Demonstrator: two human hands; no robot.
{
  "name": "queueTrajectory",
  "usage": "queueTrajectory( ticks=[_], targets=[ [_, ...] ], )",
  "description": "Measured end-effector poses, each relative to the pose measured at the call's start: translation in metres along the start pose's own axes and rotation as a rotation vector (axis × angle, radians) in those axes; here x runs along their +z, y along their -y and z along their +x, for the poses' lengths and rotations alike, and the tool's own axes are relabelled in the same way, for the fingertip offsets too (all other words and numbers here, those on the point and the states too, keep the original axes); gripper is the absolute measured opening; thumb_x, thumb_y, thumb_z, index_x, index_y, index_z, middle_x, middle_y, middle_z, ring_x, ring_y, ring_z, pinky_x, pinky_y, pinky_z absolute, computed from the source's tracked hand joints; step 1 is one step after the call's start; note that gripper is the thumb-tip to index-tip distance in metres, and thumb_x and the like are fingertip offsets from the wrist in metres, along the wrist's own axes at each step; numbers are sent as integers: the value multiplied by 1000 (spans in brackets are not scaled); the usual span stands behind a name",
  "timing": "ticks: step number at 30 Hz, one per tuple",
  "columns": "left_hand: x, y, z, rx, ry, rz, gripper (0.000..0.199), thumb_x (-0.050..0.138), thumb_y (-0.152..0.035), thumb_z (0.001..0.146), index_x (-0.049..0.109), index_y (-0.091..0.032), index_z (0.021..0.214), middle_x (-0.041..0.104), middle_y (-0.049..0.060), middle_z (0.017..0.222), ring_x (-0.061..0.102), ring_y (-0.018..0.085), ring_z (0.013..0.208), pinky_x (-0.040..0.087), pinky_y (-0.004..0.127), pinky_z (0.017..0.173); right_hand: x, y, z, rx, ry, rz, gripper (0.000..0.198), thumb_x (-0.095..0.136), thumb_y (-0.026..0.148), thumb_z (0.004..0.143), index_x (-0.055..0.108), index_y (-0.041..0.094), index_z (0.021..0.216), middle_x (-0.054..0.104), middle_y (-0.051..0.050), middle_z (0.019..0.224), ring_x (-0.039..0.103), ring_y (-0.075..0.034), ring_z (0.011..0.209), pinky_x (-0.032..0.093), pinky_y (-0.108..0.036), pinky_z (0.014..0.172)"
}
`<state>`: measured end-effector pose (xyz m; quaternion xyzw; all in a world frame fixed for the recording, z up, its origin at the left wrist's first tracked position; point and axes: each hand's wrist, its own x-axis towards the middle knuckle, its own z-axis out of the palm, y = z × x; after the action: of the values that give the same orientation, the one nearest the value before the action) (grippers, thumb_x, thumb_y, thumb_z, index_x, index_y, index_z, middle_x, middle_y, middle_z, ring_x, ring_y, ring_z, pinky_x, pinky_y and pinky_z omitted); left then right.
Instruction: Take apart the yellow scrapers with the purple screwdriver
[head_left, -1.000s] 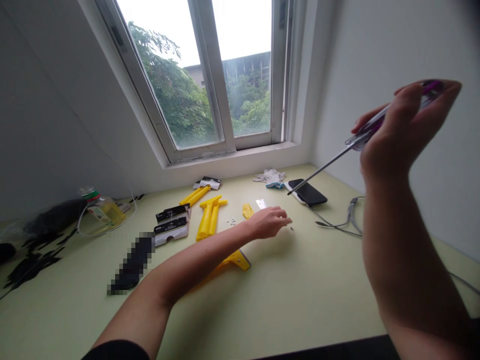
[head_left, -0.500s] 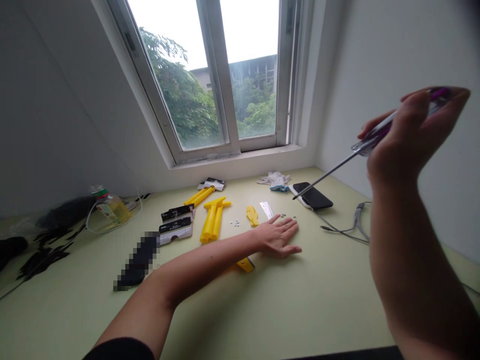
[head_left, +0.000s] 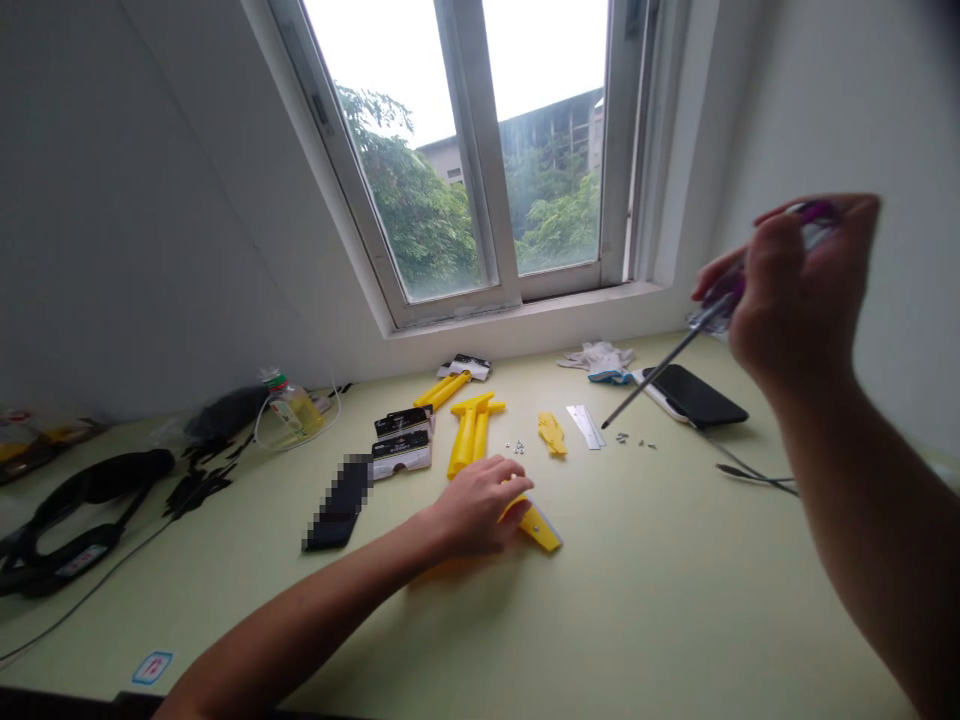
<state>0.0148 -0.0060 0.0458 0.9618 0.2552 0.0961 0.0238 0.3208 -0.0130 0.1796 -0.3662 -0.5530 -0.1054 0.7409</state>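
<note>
Left hand (head_left: 484,503) lay on table (head_left: 645,610), fingers curled loosely over yellow scraper (head_left: 536,523), touching it; firm grip could not be told. Further back, more scrapers (head_left: 469,435), small yellow part (head_left: 552,433), blade (head_left: 586,426) and screws (head_left: 634,438). Right hand (head_left: 787,290) raised well above table, closed around screwdriver (head_left: 686,345), tip pointing down near screws, phone (head_left: 694,396) just behind

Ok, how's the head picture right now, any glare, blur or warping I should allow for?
Head view: sky through the window is blown out; wide-angle lens bends its frame; right hand and screwdriver slightly motion-blurred; left hand on the yellow scraper reads sharp.
</note>
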Motion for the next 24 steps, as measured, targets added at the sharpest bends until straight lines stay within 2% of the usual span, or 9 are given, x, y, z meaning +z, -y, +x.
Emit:
queueTrajectory(
  ticks=[3,6,9,14,24],
  targets=[
    [-2,4,-39,-124,12,60,33,49,-33,93,58,-21,123,63,9,116,60,23,102,52,39,89,29,6,-24,149,218,88,28,48,51,94,37,26,99,58,6,61,55,-13,43,41,-23,36],
    [3,9,-52,-90,56,20,34,52,-33,92,57,-24,125,64,7,111,61,20,96,53,34,83,55,11,-53,223,369,189,27,49,50,94,38,27,100,63,5,66,56,-13,44,41,-23,36],
    [8,13,-54,-33,60,-25,35,50,-32,94,55,-24,128,66,5,107,63,18,90,53,30,76,70,15,-78,248,456,219,25,48,49,94,38,27,101,63,4,66,58,-14,46,43,-24,38],
    [13,19,-56,33,40,-31,41,50,-33,95,50,-28,136,67,4,103,65,17,82,50,27,68,78,20,-95,288,532,209,22,45,47,97,37,27,103,62,2,68,58,-14,47,44,-26,40],
    [11,20,-53,62,40,12,36,45,-35,97,55,-30,132,65,3,97,64,15,76,44,25,58,82,19,-100,302,579,173,23,44,47,97,36,26,103,61,4,68,53,-10,45,43,-21,40]
  ],
)
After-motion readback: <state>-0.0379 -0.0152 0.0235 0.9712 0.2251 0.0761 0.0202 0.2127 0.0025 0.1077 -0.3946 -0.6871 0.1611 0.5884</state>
